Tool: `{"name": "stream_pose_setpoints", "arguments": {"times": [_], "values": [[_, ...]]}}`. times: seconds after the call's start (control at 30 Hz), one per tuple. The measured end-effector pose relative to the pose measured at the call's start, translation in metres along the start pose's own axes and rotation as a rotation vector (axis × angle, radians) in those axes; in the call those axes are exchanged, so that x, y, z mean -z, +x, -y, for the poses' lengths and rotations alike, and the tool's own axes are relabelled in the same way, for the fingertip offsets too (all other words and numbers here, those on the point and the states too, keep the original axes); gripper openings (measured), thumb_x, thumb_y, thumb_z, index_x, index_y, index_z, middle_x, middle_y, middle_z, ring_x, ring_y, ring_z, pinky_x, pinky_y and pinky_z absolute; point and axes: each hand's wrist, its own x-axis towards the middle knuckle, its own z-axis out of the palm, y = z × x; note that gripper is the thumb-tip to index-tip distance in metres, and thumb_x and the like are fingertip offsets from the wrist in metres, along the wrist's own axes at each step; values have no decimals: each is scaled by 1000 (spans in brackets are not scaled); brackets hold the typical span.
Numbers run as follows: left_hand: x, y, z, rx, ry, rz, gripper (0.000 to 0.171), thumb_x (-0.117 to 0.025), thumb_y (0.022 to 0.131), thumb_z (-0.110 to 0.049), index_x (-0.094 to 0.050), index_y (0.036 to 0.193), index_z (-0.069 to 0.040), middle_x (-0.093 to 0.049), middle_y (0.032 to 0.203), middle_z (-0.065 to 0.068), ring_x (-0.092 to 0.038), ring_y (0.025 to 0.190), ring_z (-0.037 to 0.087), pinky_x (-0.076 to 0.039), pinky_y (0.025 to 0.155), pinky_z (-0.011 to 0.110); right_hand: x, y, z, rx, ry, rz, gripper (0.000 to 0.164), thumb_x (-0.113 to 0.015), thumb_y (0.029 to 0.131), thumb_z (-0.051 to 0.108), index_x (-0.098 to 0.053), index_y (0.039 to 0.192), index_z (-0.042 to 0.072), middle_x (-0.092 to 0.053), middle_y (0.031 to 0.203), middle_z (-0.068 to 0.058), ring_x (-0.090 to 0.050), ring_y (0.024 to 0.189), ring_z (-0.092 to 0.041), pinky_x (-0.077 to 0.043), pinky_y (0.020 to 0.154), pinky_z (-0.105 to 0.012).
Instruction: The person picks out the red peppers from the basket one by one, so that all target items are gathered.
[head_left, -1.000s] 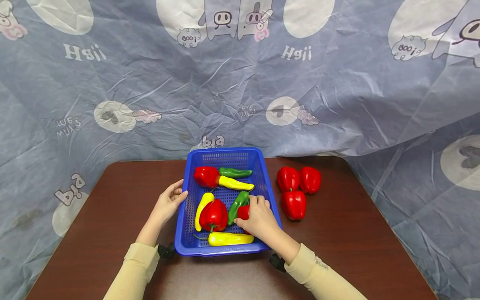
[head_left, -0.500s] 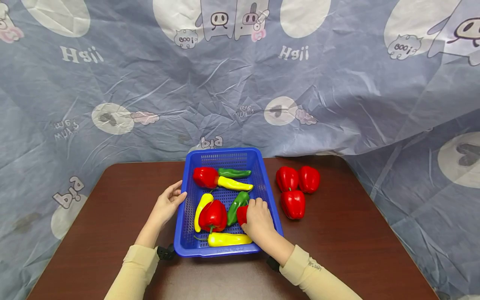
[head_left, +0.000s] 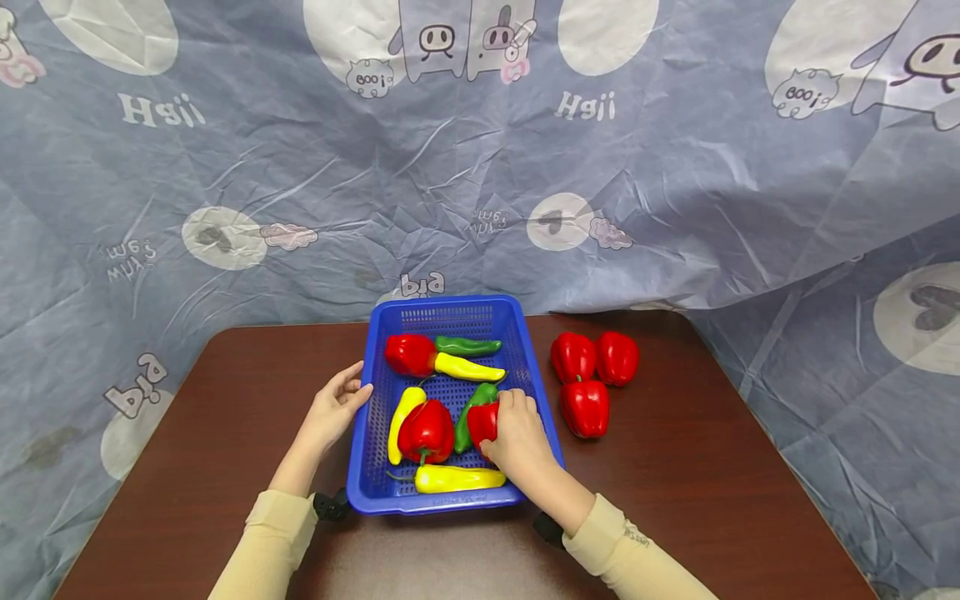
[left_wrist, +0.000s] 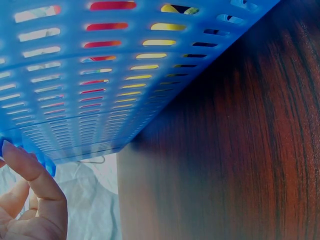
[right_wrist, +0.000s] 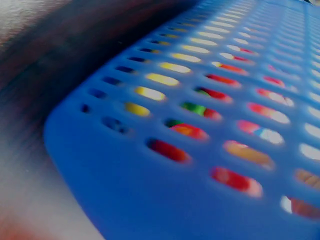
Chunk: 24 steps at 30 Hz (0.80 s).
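A blue plastic basket stands on the table. My left hand holds its left rim with the thumb on top; the left wrist view shows bent fingers against the basket edge. Inside the basket, my right hand grips a red bell pepper, covering its right side. Beside that pepper lies a green pepper. Another red bell pepper sits between a yellow pepper and the front yellow pepper. Farther back are a red bell pepper, a green pepper and a yellow pepper.
Right of the basket, three red bell peppers rest in a cluster: back left, back right and front. The brown table ends at a patterned grey-blue cloth behind it.
My right hand has closed round the red bell pepper at the basket's front right, and the pepper has shifted slightly left, nearer the green pepper. My left hand has stayed at the rim.
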Motion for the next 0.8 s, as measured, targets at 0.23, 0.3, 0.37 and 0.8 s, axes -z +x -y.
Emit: {"name": "stream_pose_setpoints", "arguments": {"times": [0.23,0.3,0.37,0.8], "values": [[0,0,0,14,-16,8,60,-63,98,-19,-38,151,-7,-57,107,6,-59,81,-2,-50,74,15,21,3,2,-16,159,-34,66,-88,70,11,-53,124,-5,-56,120,-21,-51,109,-36,-53,91,-47],[1,0,0,16,-22,11,60,-63,98,-18,-38,151,-7,-57,106,5,-59,81,-2,-50,74,15,27,3,2,-21,185,-38,66,-87,71,12,-53,125,-4,-56,122,-20,-51,111,-36,-53,92,-48],[1,0,-1,15,-30,14,60,-63,98,-18,-38,151,-6,-56,106,5,-59,80,-3,-51,73,15,34,4,1,-21,207,-48,67,-87,71,13,-53,127,-2,-56,124,-19,-52,114,-35,-53,93,-50],[0,-2,-3,21,-31,13,60,-62,98,-18,-38,151,-7,-56,105,4,-58,80,-2,-51,72,16,84,11,-35,-90,389,-165,69,-83,76,18,-50,135,5,-54,134,-18,-55,119,-37,-48,98,-55]]}}
